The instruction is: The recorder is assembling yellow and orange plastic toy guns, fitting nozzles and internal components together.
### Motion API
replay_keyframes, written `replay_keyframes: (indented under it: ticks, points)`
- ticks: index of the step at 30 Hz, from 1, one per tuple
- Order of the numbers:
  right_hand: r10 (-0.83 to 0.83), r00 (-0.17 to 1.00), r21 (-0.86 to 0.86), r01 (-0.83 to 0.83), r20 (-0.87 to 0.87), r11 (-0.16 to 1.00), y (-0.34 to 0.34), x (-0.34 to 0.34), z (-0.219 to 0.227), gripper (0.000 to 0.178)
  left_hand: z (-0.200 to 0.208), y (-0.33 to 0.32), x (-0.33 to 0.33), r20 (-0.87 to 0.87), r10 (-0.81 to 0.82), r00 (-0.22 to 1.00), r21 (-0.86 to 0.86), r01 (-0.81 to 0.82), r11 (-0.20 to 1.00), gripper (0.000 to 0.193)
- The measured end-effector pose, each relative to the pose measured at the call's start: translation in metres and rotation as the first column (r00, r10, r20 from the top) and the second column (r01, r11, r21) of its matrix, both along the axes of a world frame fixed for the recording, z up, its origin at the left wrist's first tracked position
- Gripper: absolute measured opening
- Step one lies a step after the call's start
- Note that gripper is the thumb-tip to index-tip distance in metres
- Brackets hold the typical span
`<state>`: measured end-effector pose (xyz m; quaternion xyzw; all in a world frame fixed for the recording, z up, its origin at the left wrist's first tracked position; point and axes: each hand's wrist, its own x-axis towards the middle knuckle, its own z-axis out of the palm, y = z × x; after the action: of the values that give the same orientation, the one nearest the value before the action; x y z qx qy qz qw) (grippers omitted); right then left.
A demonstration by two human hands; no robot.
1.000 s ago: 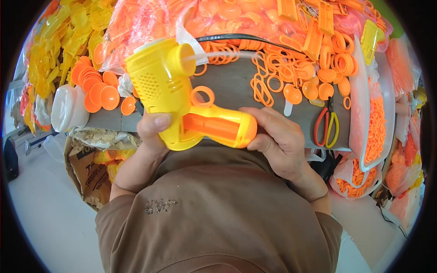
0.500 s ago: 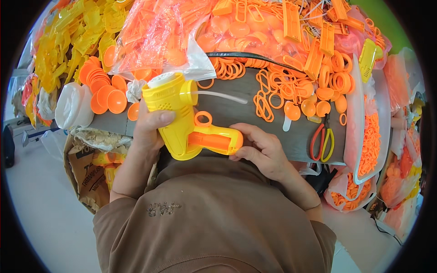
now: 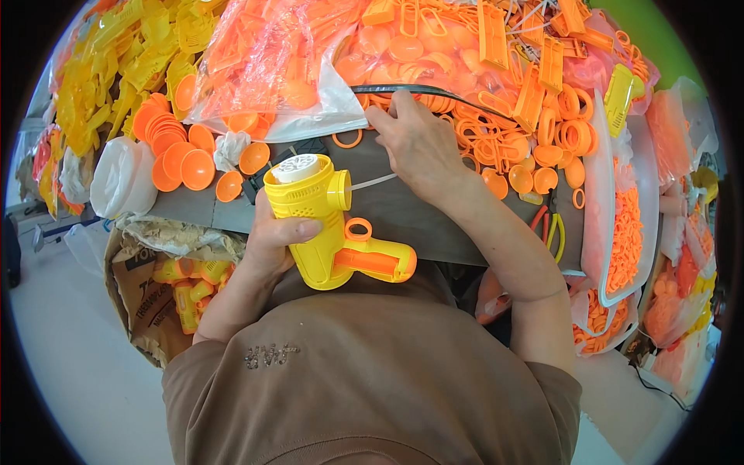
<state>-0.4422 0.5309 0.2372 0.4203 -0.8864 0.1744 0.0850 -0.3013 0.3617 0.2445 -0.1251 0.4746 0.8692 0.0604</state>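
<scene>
My left hand (image 3: 280, 236) is wrapped round a yellow gun-shaped plastic toy (image 3: 318, 252), thumb across its body. A white perforated round piece (image 3: 298, 168) sits in the toy's top opening. From its side spout a thin pale tube (image 3: 373, 182) sticks out to the right. The toy's handle points right, with an orange inner part (image 3: 370, 262) and an orange ring (image 3: 359, 229) above it. Beyond the toy, my right hand (image 3: 418, 143) reaches over the grey tabletop to the front of the heaped orange rings and loops. Its fingers are bent, and the tips are partly hidden.
Orange discs (image 3: 184, 164) and a white plastic-lined tub (image 3: 122, 178) stand on the left. Bagged orange parts (image 3: 271, 62) fill the back. Red-and-yellow-handled pliers (image 3: 556, 235) lie right, beside a bin (image 3: 601, 194) of small orange pieces. A paper sack (image 3: 143, 302) holds yellow toys below left.
My right hand has left the toy's handle and moved up to the orange rings. My left hand has shifted the toy slightly right and nearer, showing more of its white insert.
</scene>
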Motion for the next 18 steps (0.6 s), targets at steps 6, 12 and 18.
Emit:
replay_keyframes:
  ticks: [6,12,18]
  points:
    - [0.051,0.998,0.112,-0.055,0.036,0.992,0.009,-0.002,0.0,0.015,-0.004,-0.005,0.0,0.002,-0.01,1.0,-0.01,0.01,1.0,0.071]
    - [0.105,0.929,-0.257,-0.011,0.356,0.966,0.031,-0.006,0.012,0.008,-0.004,-0.004,-0.006,0.045,0.032,0.998,-0.004,-0.032,0.999,0.072]
    - [0.395,0.373,-0.532,0.419,0.84,0.736,0.062,-0.006,0.026,0.006,0.003,-0.004,-0.013,-0.029,-0.013,1.0,0.163,0.017,0.986,0.065]
